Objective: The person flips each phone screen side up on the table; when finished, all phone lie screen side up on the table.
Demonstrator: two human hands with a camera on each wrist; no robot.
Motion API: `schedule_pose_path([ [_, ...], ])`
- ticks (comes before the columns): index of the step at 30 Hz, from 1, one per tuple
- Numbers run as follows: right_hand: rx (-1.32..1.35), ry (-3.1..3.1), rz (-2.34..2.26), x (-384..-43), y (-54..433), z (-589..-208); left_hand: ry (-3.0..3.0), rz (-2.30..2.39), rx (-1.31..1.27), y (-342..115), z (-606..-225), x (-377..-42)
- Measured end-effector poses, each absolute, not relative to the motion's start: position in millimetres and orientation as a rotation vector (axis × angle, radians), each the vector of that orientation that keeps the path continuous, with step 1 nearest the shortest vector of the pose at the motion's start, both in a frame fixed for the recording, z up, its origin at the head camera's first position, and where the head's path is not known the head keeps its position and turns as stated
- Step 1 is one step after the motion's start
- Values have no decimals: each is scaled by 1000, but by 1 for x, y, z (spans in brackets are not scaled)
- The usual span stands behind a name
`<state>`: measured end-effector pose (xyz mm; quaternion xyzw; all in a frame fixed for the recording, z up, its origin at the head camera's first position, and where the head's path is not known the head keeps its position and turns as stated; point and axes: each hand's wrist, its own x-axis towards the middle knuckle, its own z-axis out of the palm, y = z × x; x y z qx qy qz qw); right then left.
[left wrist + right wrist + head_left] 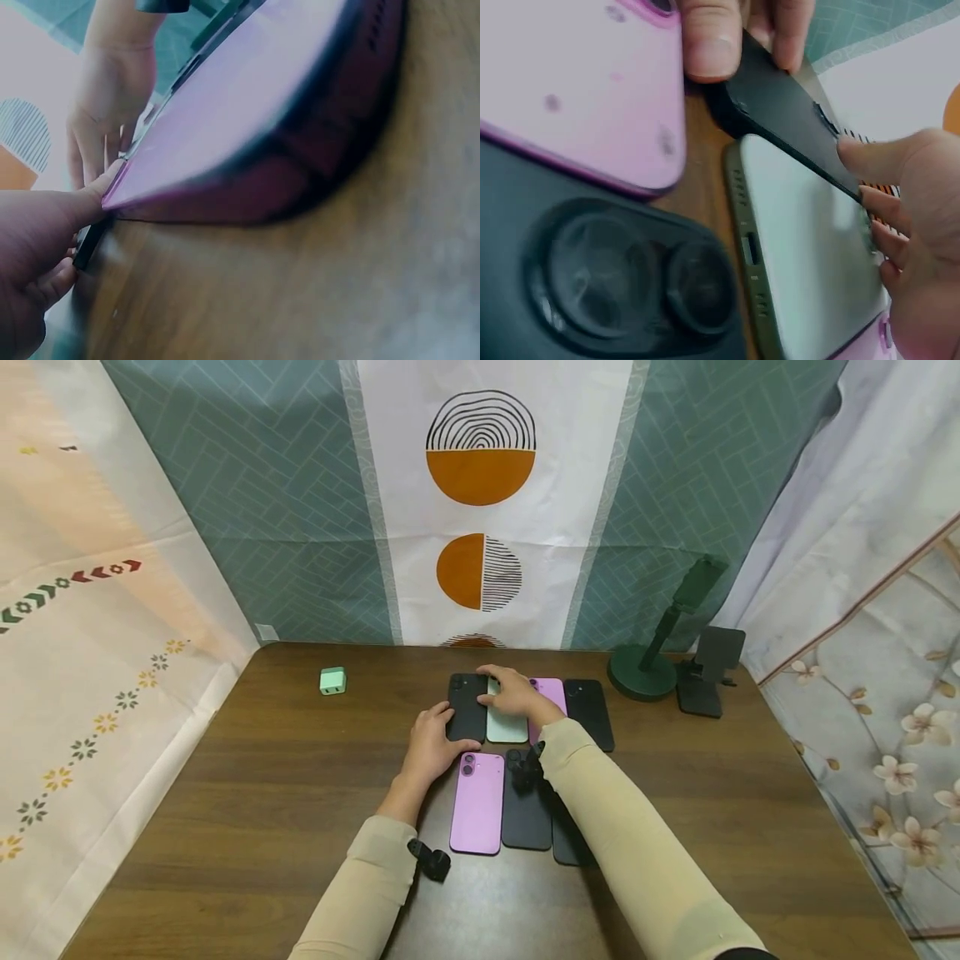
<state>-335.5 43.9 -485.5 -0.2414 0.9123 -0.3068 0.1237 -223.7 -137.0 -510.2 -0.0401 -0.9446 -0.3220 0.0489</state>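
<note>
A black phone lies at the left end of the back row, face down. My left hand holds its lower left part, fingers along the left side and thumb at the near edge. With thumb and fingers, my right hand grips the same phone by its upper right corner. Under the right hand is a pale green phone, close beside the black one. A pink phone and another black phone continue that row. Nearer, a second pink phone lies just below the left thumb.
Beside the near pink phone lie a black phone and a dark phone, partly hidden by the right sleeve. A mint-green charger block sits at the back left. A green stand and a black stand occupy the back right.
</note>
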Motion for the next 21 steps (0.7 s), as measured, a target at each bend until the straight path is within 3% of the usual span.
schedule_pose_path([
  [21,-660,2359,-1527,-339,46,-482,-2912,-1011,-374,-146,-509,-219],
])
